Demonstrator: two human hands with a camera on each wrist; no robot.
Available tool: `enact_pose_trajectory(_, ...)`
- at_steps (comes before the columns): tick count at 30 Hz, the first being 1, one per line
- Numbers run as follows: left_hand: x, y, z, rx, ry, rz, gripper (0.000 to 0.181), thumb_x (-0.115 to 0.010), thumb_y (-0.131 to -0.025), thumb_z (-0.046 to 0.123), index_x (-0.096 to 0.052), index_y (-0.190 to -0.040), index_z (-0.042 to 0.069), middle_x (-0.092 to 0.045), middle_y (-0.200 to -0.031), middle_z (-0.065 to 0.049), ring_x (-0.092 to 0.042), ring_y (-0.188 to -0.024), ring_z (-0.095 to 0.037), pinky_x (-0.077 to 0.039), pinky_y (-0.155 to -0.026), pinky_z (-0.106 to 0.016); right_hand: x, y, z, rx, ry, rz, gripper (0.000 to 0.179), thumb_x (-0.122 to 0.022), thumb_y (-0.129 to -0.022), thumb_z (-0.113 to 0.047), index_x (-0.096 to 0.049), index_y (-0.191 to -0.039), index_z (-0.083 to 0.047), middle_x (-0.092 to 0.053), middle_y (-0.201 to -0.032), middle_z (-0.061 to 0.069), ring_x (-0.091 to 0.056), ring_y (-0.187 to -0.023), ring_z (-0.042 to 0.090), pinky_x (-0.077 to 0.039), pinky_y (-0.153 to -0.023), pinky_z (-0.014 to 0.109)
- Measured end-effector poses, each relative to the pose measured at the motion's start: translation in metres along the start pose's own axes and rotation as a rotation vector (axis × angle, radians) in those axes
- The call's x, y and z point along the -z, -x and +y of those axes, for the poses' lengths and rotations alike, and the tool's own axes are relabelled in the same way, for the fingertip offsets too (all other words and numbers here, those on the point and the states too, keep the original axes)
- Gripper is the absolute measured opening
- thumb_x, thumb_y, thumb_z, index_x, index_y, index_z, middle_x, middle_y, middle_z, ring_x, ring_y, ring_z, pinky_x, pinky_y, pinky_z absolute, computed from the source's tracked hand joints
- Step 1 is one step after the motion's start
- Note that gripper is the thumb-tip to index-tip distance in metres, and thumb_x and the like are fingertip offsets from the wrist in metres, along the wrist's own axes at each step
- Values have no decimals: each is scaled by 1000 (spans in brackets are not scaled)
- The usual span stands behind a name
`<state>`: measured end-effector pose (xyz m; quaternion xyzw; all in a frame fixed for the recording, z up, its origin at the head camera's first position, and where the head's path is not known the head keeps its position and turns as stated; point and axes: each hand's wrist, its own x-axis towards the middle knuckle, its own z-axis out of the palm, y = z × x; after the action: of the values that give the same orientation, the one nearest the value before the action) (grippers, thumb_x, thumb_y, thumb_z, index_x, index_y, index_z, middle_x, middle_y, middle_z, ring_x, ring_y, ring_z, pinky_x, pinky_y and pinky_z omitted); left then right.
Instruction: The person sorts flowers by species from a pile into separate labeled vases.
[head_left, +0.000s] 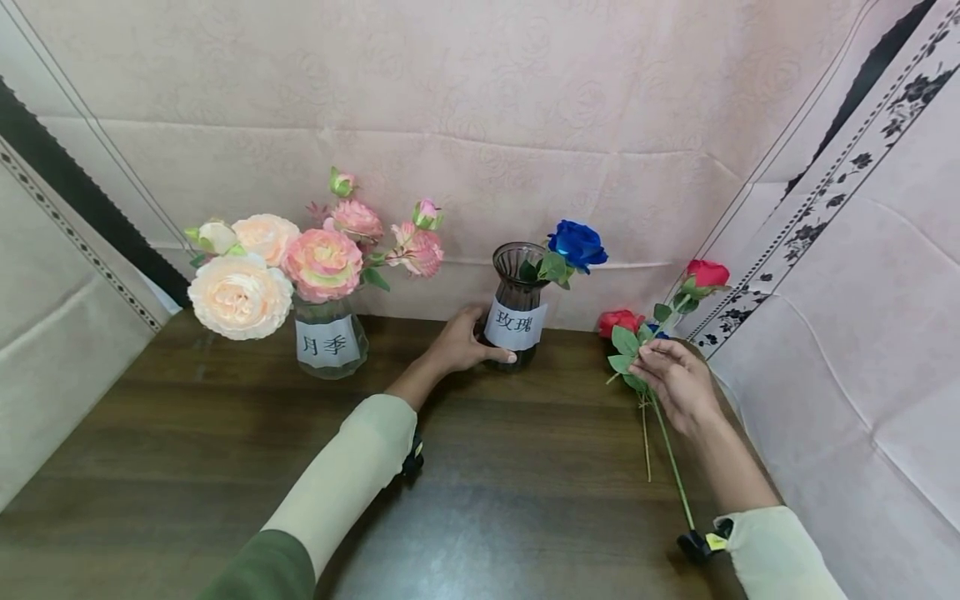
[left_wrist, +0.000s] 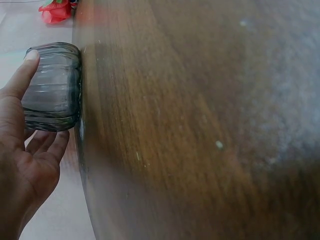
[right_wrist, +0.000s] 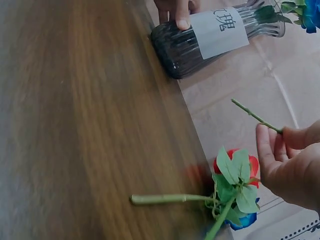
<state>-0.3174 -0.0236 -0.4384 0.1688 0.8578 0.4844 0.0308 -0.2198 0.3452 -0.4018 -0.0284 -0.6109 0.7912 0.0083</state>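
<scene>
My left hand (head_left: 465,342) grips the lower part of a dark glass vase (head_left: 516,287), thumb across its front. In the left wrist view the thumb lies along the ribbed glass. A white paper label with Chinese characters (head_left: 515,325) is on the vase, and a blue rose (head_left: 577,245) leans out of its mouth to the right. My right hand (head_left: 678,387) pinches the green stem (right_wrist: 256,116) of a red rose (head_left: 707,273). The stem's cut end points toward the vase. Beneath that hand lie another red rose (head_left: 619,322) and a partly hidden blue rose (right_wrist: 243,221).
A clear glass vase (head_left: 333,368) with a label stands at the left, holding cream roses (head_left: 240,297) and pink flowers (head_left: 322,265). Pale cloth (head_left: 480,83) hangs behind the brown wooden table (head_left: 480,467) and along both sides. Loose stems (head_left: 647,442) lie at the right.
</scene>
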Motion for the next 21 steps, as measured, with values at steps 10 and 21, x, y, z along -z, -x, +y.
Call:
enact_pose_trajectory(10, 0, 0, 0, -9, -1, 11, 105, -105, -82, 36, -50, -166, 5, -57, -168, -16, -56, -156, -36, -49, -129, -54, -23, -17, -4, 79, -282, 147, 10, -64, -111, 3, -61, -110, -6, -73, -99, 2, -74, -92, 16, -68, -95, 28)
enact_pose_trajectory(21, 1, 0, 0, -14, -21, 8, 106, -104, -82, 36, -49, -167, 4, -55, -170, -17, -53, -158, -36, -47, -131, -53, -54, -31, -13, 190, -428, 219, 11, -67, -109, 5, -61, -109, -5, -74, -94, 7, -74, -89, 19, -69, -93, 29)
